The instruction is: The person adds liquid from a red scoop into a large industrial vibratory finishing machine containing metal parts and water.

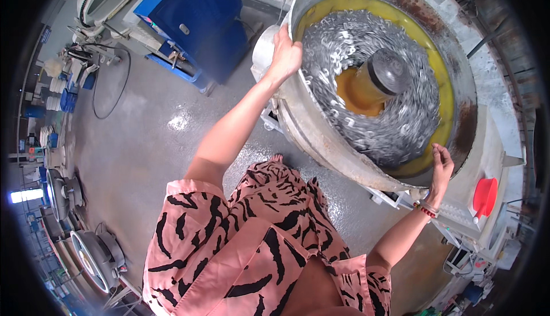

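A large round vibratory finishing bowl [321,138] stands before me, its inside wall lined in yellow. Many small silvery metal parts [401,127] fill it in a ring, blurred as if moving. A dark-capped post [389,71] rises from the middle, with brownish liquid around its foot. My left hand [285,53] is closed over the bowl's left rim. My right hand [441,169] reaches over the near right rim, fingers curled together close to the yellow lining; whatever it holds, if anything, is too small to make out.
A red scoop [485,197] lies on the pale surface right of the bowl. A blue cabinet [197,24] stands at the back left. Round fan-like machines [94,258] line the left side, near a looped cable [127,87]. The grey floor [137,161] looks wet and shiny.
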A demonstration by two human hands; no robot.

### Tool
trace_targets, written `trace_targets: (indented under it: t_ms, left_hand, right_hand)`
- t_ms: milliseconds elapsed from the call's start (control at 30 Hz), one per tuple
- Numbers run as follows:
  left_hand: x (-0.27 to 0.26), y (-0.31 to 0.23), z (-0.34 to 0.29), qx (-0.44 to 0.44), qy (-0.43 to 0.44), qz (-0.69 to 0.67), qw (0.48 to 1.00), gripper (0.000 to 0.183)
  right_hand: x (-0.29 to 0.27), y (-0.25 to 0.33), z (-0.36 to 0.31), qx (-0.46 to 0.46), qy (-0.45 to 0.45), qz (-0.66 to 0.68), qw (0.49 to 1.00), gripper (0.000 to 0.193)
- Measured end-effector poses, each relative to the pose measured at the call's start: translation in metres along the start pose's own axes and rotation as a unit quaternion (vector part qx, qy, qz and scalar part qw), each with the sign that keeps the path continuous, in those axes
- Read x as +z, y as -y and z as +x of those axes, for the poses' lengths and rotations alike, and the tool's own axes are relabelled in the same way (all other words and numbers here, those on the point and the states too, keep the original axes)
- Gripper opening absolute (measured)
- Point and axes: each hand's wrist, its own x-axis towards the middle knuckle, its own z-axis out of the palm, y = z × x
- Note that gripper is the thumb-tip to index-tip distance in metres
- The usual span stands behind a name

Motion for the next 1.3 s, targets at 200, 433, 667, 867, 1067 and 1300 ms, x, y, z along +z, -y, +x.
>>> trace_targets:
  t_ms: [200, 433, 667, 867, 1067, 1300]
  left_hand:
    - [0.004, -0.008, -0.003, -0.003, 0.003, -0.018, 1.000, 0.061]
    - [0.003, -0.003, -0.001, 0.016, -0.002, -0.030, 0.999, 0.067]
    - [0.010, 0.018, 0.007, 0.002, -0.011, -0.064, 0.998, 0.074]
    - [0.008, -0.001, -0.005, -0.038, 0.000, -0.223, 0.974, 0.072]
    - [0.008, -0.002, -0.005, -0.037, -0.021, -0.144, 0.989, 0.072]
    - [0.007, 0.010, 0.004, -0.019, 0.025, -0.155, 0.987, 0.067]
  right_hand:
    - [-0.003, 0.003, -0.003, 0.019, -0.011, -0.015, 1.000, 0.018]
    - [-0.001, 0.003, -0.003, 0.003, 0.005, -0.029, 1.000, 0.016]
    - [-0.001, 0.006, -0.003, -0.004, 0.019, -0.050, 0.999, 0.027]
    - [0.009, 0.011, -0.006, 0.009, 0.014, -0.073, 0.997, 0.060]
    - [0.007, 0.006, -0.006, 0.008, -0.002, -0.067, 0.998, 0.062]
    - [0.009, 0.006, -0.008, -0.013, -0.024, -0.080, 0.996, 0.064]
